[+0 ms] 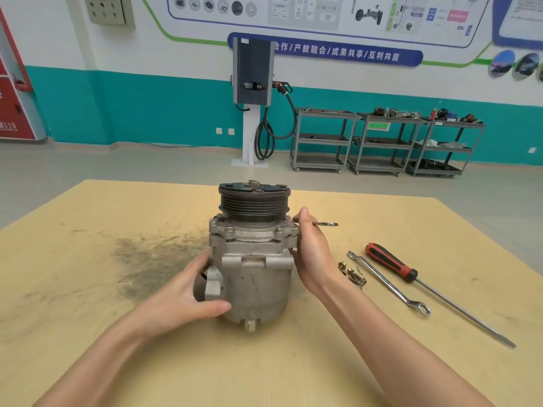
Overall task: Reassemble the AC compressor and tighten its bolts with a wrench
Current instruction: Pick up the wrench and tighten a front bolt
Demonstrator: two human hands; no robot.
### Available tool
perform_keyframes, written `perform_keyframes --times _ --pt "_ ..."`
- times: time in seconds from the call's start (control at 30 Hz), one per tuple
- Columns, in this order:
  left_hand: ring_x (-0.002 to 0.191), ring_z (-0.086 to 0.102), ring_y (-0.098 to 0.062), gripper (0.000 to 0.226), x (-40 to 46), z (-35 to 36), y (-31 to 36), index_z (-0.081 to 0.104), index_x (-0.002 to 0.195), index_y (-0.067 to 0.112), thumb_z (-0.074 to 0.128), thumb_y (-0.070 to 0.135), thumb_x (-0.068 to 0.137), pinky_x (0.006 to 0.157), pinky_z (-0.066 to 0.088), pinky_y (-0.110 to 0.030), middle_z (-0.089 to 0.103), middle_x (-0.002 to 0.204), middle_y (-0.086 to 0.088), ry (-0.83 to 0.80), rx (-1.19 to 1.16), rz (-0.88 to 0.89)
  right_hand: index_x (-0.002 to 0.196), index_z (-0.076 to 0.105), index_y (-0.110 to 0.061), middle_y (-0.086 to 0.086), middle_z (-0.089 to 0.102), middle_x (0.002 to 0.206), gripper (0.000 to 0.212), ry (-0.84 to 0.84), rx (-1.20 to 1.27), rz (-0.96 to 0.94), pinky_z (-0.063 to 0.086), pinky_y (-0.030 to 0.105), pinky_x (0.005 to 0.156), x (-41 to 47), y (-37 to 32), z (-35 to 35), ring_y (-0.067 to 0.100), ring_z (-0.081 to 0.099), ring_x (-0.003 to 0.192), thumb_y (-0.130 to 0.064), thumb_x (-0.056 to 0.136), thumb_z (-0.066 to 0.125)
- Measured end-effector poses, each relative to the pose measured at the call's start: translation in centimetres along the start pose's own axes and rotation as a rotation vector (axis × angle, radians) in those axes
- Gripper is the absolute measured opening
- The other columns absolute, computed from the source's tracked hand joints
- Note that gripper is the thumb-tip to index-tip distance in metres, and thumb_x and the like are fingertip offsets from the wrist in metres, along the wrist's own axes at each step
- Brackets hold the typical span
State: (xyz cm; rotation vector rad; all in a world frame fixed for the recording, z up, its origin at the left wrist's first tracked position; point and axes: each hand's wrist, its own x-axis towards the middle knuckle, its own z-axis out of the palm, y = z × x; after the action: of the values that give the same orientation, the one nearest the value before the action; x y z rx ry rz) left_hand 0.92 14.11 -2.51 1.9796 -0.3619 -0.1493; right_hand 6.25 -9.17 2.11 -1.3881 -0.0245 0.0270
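Note:
The grey AC compressor point(255, 274) stands upright mid-table, its black ribbed pulley point(254, 205) on top. Bolts sit in its upper flange point(252, 230). My left hand point(191, 292) grips the compressor's lower left side at a mounting ear. My right hand point(313, 251) is against the right side of the flange and holds a small wrench point(326, 224), whose far end sticks out to the right. A few loose bolts point(352, 274) lie just right of my right wrist.
A long ring spanner point(388, 282) and a red-handled screwdriver point(417, 280) lie on the yellow table point(88, 259) to the right. A dark grease smear point(152, 257) marks the table at left. Shelf carts point(382, 142) and a charger post point(252, 98) stand by the far wall.

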Motion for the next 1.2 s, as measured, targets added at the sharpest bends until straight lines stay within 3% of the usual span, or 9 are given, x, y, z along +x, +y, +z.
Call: perform_keyframes --times 0.13,0.27,0.37,0.5,0.67,0.87,1.0,1.1,1.2 --pt "0.123 0.029 0.031 0.124 1.8 -3.7 -1.0 0.012 0.146 0.041 0.087 0.061 0.05 0.1 0.03 -0.001 0.023 0.145 0.035 -0.23 0.043 -0.078 0.103 0.06 -0.025 -0.001 0.069 0.118 0.04 0.07 -0.035 -0.058 0.035 0.049 0.111 -1.2 1.1 0.2 0.015 0.057 0.12 -0.047 0.104 0.027" --pt "0.145 0.024 0.001 0.118 2.8 -5.5 -0.6 0.023 0.155 0.024 0.085 0.048 0.057 0.122 0.02 -0.033 0.024 0.16 0.014 -0.243 0.166 -0.088 0.119 0.045 -0.008 -0.006 0.069 0.117 0.04 0.143 0.031 -0.1 0.034 0.051 0.112 -1.8 1.9 0.4 0.01 0.058 0.119 -0.042 0.104 0.03" --pt "0.142 0.021 0.009 0.097 2.4 -6.0 -0.7 0.027 0.142 0.046 0.087 0.023 0.069 0.112 0.019 -0.007 0.026 0.15 0.03 -0.039 0.182 -0.005 0.112 0.057 -0.023 -0.024 0.071 0.1 0.033 0.173 0.019 -0.137 0.034 0.043 0.113 -2.5 2.9 -0.1 -0.004 0.057 0.112 -0.043 0.103 0.032" --pt "0.136 0.021 0.02 0.132 -0.1 -4.1 0.3 0.01 0.147 0.039 0.08 0.078 0.042 0.108 0.021 -0.004 0.021 0.145 0.037 0.053 0.005 0.009 0.108 0.063 -0.032 -0.025 0.069 0.105 0.039 0.137 -0.08 -0.191 0.033 0.04 0.113 -2.8 2.9 -1.5 0.004 0.054 0.122 -0.052 0.1 0.03" --pt "0.147 0.015 -0.009 0.162 -1.6 2.2 1.2 -0.008 0.155 0.035 0.085 0.072 0.027 0.122 0.018 -0.038 0.009 0.159 0.013 0.267 -0.028 -0.092 0.103 0.044 -0.031 -0.01 0.071 0.106 0.027 0.137 -0.432 -0.374 0.045 0.032 0.097 -2.7 2.2 -5.0 0.005 0.063 0.109 -0.053 0.095 0.03" --pt "0.146 -0.005 -0.007 0.167 -0.6 5.6 1.1 -0.016 0.153 0.028 0.09 0.059 0.027 0.119 0.006 -0.029 -0.013 0.154 0.013 0.443 0.103 -0.067 0.137 0.044 -0.029 -0.001 0.058 0.13 0.035 -0.073 -1.318 -0.484 0.027 0.036 0.104 -2.4 3.7 -8.1 0.02 0.045 0.126 -0.019 0.104 0.036" --pt "0.144 0.005 -0.004 0.153 -0.2 6.4 0.9 -0.008 0.154 0.028 0.097 0.041 0.043 0.115 0.01 -0.023 -0.008 0.15 0.02 0.529 0.099 -0.026 0.149 0.031 -0.026 -0.002 0.042 0.15 0.045 -0.198 -1.586 -0.495 0.011 0.041 0.116 -2.1 4.3 -7.6 0.015 0.023 0.144 -0.027 0.104 0.035" --pt "0.143 0.005 0.0 0.15 -0.3 6.6 0.8 -0.009 0.154 0.029 0.096 0.041 0.047 0.113 0.009 -0.02 -0.01 0.148 0.026 0.551 0.094 -0.017 0.154 0.019 -0.025 -0.001 0.024 0.16 0.072 -0.279 -1.741 -0.418 0.001 0.05 0.117 -1.8 4.6 -7.7 0.015 0.007 0.149 -0.011 0.092 0.052" --pt "0.144 0.002 -0.002 0.15 -0.3 6.7 0.7 -0.01 0.154 0.029 0.096 0.04 0.049 0.114 0.009 -0.021 -0.011 0.148 0.026 0.558 0.091 -0.014 0.155 0.019 -0.027 -0.004 0.014 0.163 0.072 -0.283 -1.751 -0.396 -0.003 0.053 0.117 -1.5 4.9 -7.6 0.012 -0.001 0.15 -0.002 0.091 0.044"
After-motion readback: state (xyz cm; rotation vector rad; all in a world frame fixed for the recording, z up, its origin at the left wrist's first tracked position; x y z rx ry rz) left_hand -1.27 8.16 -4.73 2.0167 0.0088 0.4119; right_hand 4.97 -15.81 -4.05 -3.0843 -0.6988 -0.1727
